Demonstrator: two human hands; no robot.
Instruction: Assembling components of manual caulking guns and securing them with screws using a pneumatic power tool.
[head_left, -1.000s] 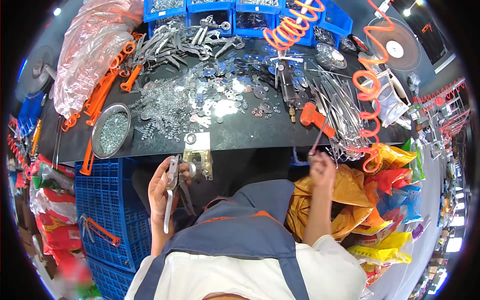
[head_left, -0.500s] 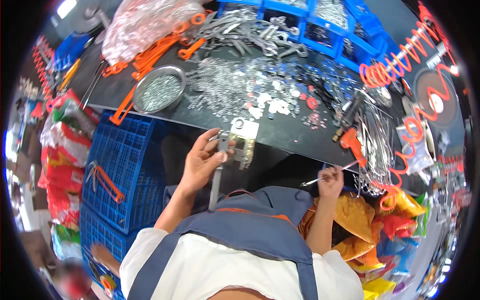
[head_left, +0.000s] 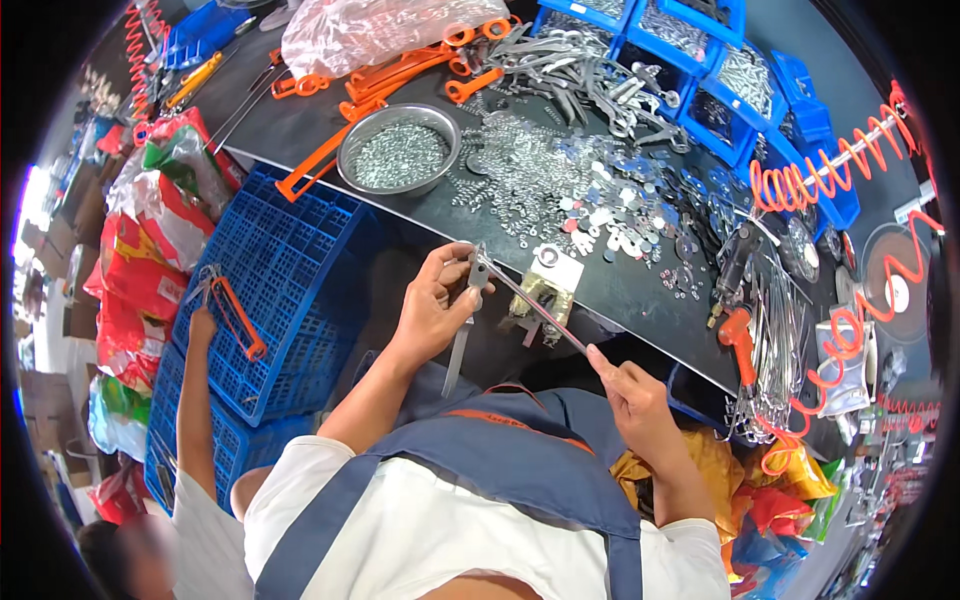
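Note:
My left hand [head_left: 436, 308] is closed on a long, flat grey metal lever [head_left: 459, 352], holding it near its wider upper end in front of the bench edge. In my right hand [head_left: 632, 396] is a thin metal rod [head_left: 545, 316], gripped at its lower end. It slants up and to the left, and its far tip meets the lever's upper end at my left fingertips. I cannot make out whether the tip goes into a hole there. Just behind the rod, a small brass-coloured fixture [head_left: 547, 300] with a pale top plate sits at the bench edge.
A steel bowl [head_left: 399, 150] of small parts stands among orange handles [head_left: 318, 163]. Loose washers [head_left: 530, 165] and grey levers [head_left: 580, 75] cover the bench. At right lie metal rods [head_left: 778, 350] beside coiled red hoses [head_left: 835, 172]. Another person's hand [head_left: 203, 322] is by blue crates [head_left: 285, 290].
My right hand has brought the rod leftward from beside the rod pile to the lever. My left hand still holds the lever. At left, another person's arm has come up beside the crates.

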